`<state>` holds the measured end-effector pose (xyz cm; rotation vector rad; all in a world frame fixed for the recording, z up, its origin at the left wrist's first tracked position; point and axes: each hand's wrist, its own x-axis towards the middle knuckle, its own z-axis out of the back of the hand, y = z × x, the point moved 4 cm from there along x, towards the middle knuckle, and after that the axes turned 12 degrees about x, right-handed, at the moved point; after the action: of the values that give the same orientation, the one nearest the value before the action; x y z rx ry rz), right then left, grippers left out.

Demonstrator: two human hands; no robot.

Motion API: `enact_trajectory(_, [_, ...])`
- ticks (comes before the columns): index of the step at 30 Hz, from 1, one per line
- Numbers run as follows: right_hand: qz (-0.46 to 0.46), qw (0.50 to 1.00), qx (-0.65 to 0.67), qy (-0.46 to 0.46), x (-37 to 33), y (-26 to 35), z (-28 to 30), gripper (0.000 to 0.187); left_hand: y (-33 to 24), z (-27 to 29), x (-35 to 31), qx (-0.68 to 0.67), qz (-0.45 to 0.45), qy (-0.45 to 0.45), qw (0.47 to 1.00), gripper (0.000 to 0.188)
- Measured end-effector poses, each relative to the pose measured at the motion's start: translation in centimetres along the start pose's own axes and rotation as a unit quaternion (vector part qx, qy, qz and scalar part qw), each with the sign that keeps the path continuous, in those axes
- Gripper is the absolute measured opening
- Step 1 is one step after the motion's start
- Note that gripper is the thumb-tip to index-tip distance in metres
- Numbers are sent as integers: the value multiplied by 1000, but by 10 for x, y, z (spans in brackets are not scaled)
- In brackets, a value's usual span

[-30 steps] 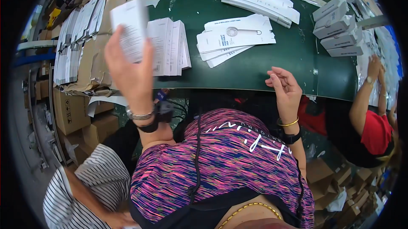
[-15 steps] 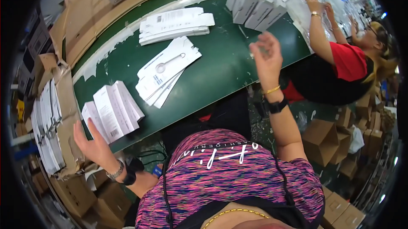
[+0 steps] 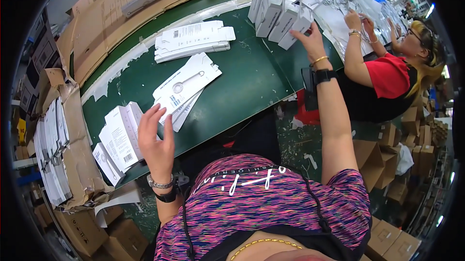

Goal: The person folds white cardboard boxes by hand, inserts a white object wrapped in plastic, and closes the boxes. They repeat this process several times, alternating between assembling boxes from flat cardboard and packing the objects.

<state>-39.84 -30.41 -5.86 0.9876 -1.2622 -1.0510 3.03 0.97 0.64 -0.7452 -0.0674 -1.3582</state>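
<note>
Flat white cartons (image 3: 121, 137) lie fanned at the frame's lower left on the green table (image 3: 242, 82), just under the left hand (image 3: 156, 140) — fingers spread, nothing gripped. At upper right, the right hand (image 3: 310, 43) is stretched, released, toward upright folded boxes (image 3: 278, 11), stood together within reach.

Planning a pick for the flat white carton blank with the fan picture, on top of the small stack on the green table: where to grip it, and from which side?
Grip the flat white carton blank with the fan picture by its near corner, which overhangs the sheets beneath, beside the left hand. Come from the person's side, low, thumb above and fingers below. It lies flat on the green table, so a pinch from above would likely find no edge.
</note>
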Motion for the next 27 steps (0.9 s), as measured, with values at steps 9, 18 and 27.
enact_trajectory(9, [59,989,-75,-112,-158,68,-100,79,-49,-46,-3,-126,-55,114,984,37])
enact_trajectory(18, [66,989,-74,106,-242,109,-171,87,-68,-85,-4,-252,-57,181,949,69])
enact_trajectory(27, [-137,955,222,138,-222,103,-157,33,-50,-80,-15,-490,-12,214,845,67])
